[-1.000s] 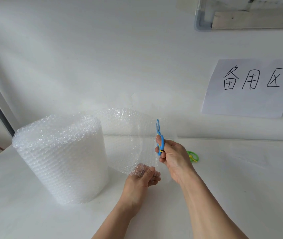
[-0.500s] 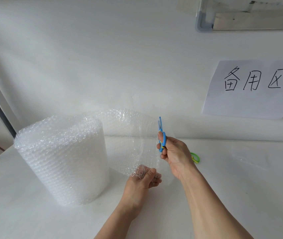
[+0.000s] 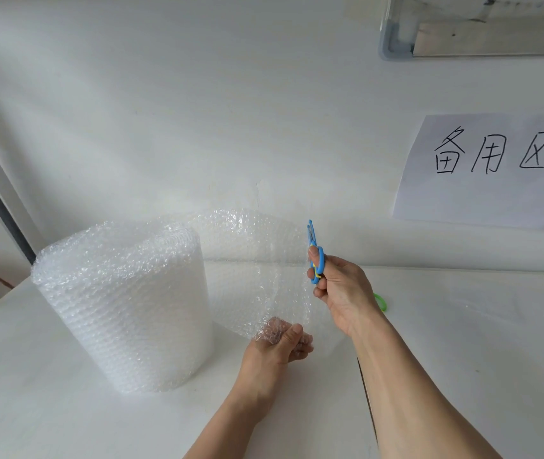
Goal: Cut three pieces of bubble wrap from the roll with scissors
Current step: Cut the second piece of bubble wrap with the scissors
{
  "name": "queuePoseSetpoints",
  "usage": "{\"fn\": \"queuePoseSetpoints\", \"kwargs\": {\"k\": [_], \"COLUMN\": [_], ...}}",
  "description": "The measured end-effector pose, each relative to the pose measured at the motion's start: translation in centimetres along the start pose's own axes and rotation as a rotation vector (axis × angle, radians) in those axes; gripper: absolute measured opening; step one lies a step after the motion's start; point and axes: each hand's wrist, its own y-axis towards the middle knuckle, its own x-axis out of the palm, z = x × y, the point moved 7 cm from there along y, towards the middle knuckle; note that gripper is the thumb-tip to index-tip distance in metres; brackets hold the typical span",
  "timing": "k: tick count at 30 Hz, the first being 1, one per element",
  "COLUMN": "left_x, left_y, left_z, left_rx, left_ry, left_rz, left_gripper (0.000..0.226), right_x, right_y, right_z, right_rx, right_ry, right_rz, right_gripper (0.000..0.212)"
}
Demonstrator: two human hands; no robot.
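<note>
Only readable txt: a white paper sheet [image 3: 482,170] stuck on the wall, upper right, w/ 3 handwritten black chars "备用区". Sheet hangs a bit crooked, just above the surface's back edge. No brand, label or nr legible on anything else afaict.

Left side of the table [image 3: 32,376] is pretty much hogged by the big upright bubble wrap roll [image 3: 124,303], and its loose sheet [image 3: 257,260] hangs across the middle like a curtain, so nothing's reaching straight through to the wall there. Right of the right hand [image 3: 343,293] it's wide open tabletop, just a small green thing [image 3: 379,301] poking out behind that hand.
</note>
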Motion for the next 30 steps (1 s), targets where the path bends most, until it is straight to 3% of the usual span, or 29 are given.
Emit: {"fn": "queuePoseSetpoints", "kwargs": {"k": [30], "left_x": [-0.07], "left_y": [-0.38], "left_z": [0.20], "left_rx": [-0.005], "left_ry": [0.006], "left_rz": [0.006], "left_gripper": [0.022], "right_x": [-0.27], "right_y": [0.50], "right_z": [-1.04], "right_rx": [0.000], "right_ry": [0.014], "right_rz": [-0.005], "right_gripper": [0.027]}}
